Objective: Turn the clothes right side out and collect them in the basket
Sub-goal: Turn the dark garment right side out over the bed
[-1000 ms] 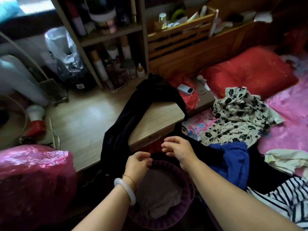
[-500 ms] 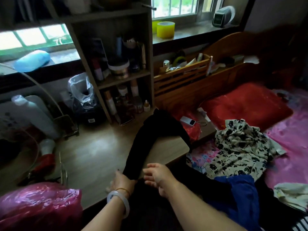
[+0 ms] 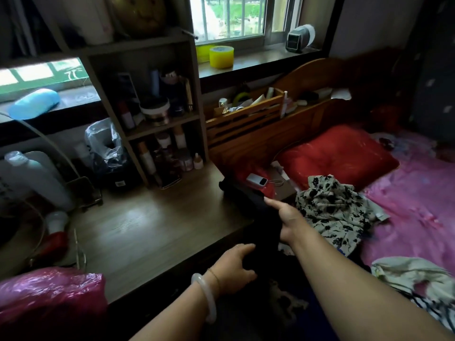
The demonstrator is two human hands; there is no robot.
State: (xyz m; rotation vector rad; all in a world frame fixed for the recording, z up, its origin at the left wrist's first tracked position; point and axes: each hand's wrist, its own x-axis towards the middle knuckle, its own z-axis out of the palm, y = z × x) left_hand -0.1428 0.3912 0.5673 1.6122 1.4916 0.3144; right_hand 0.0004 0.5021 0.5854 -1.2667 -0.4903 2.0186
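Left hand (image 3: 234, 269) and right hand (image 3: 286, 221) both grasp a black garment (image 3: 248, 195) draped off the bench (image 3: 152, 225) corner. A floral garment (image 3: 332, 207) and others lie on the bed (image 3: 413, 193), apparently undone; basket out of view.

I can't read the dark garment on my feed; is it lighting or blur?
Head view: mostly lighting; the bright window backlights the scene, so the black garment between left hand and right hand sinks into shadow without fold detail; wide-angle bending at the edges, little blur.
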